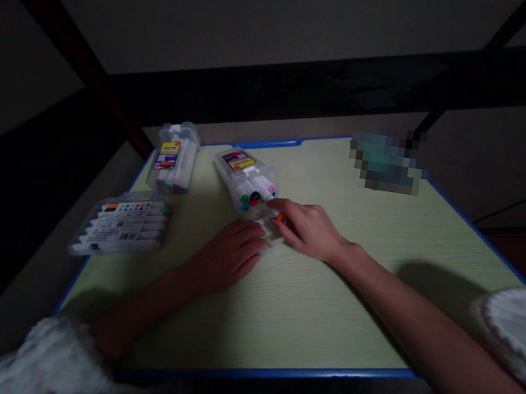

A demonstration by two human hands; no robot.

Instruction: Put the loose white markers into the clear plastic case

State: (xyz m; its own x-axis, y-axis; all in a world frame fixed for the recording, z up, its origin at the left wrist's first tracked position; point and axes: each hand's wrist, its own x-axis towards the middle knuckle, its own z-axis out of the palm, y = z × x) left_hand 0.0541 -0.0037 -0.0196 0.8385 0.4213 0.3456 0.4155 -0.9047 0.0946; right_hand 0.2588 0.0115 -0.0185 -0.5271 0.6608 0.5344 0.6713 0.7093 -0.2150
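An open clear box of white markers [247, 180] lies near the middle of the pale green table [324, 313], its coloured caps facing me. My right hand [308, 229] is closed in a pinch on a white marker with an orange tip [278, 218] just in front of the box. My left hand [230, 254] rests beside it, fingers curled over the same marker's near end and the clear lid under it.
Two more clear marker boxes sit at the table's left: one standing at the back [175, 158], one flat at the left edge [122, 225]. A blurred teal object [384, 163] lies at the back right. The table has a blue rim.
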